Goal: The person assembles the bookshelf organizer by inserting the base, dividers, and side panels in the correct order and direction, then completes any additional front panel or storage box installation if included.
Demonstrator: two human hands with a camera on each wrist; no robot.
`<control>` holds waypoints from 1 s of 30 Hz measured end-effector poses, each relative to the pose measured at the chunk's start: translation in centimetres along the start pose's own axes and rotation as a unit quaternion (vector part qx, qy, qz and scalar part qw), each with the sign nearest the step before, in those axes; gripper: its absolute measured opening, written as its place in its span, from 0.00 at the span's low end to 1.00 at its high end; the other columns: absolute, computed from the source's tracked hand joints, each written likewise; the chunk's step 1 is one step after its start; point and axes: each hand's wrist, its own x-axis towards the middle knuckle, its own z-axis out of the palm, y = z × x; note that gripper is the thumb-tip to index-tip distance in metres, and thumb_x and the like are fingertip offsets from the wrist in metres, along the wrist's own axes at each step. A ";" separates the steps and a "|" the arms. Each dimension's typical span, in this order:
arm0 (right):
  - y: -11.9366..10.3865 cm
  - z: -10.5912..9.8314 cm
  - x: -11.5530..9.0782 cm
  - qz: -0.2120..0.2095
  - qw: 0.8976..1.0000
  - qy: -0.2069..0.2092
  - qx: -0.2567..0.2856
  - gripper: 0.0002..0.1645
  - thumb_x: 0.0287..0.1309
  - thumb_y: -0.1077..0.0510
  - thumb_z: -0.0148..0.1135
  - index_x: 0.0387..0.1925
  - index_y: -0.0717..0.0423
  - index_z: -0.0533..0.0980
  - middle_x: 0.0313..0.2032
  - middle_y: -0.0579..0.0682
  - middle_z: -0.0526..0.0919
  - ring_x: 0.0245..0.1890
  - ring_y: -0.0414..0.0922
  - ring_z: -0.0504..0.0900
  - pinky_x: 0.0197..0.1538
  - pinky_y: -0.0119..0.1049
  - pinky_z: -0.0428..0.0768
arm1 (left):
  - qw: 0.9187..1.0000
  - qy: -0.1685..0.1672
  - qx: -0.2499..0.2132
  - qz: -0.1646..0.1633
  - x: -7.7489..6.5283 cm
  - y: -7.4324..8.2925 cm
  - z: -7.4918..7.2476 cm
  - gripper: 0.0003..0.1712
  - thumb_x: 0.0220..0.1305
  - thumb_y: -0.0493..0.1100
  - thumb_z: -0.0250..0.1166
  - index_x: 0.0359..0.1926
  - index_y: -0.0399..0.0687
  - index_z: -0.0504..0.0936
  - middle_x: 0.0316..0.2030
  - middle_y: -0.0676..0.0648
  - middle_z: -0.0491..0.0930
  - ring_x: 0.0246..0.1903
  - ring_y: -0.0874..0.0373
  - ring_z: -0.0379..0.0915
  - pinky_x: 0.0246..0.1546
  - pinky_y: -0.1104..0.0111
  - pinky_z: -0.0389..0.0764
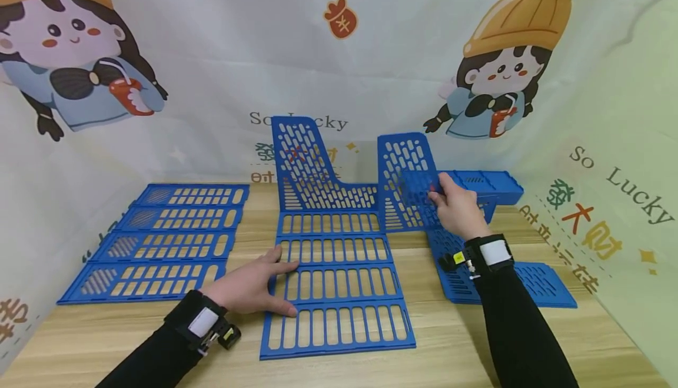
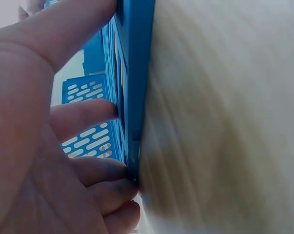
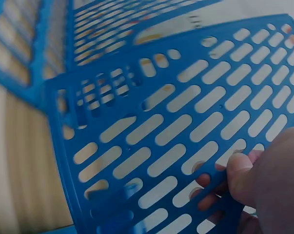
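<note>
A blue slatted panel [image 1: 345,302], made up of several joined sections, lies flat on the table. My left hand [image 1: 249,285] rests at its left edge with the fingers spread, and in the left wrist view the fingertips [image 2: 105,111] touch the panel's side. At the panel's far end stands an upright blue perforated side panel [image 1: 296,199], tall at the left and low at the right. My right hand [image 1: 459,206] pinches another blue perforated panel [image 3: 135,117] near that end, thumb on the near face and fingers behind. This panel is tilted upright beside the standing one.
To the left lies a stack-like row of blue slotted panels [image 1: 175,236]. Behind my right hand is a blue box-shaped piece [image 1: 503,186]. More flat blue perforated panels [image 1: 545,285] lie under and beyond my right forearm. A printed cloth [image 1: 222,52] hangs behind the wooden table [image 1: 445,341].
</note>
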 end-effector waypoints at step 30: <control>4.9 -3.3 -1.4 0.063 0.986 -0.138 -0.071 0.18 0.76 0.57 0.55 0.59 0.60 0.80 0.60 0.67 0.80 0.54 0.62 0.80 0.53 0.57 0.81 | 0.999 0.001 0.025 -0.021 -0.1 -0.2 -0.3 0.59 0.46 0.76 0.73 0.75 0.57 0.68 0.78 0.26 0.47 0.73 0.19 0.44 0.67 0.27 0.56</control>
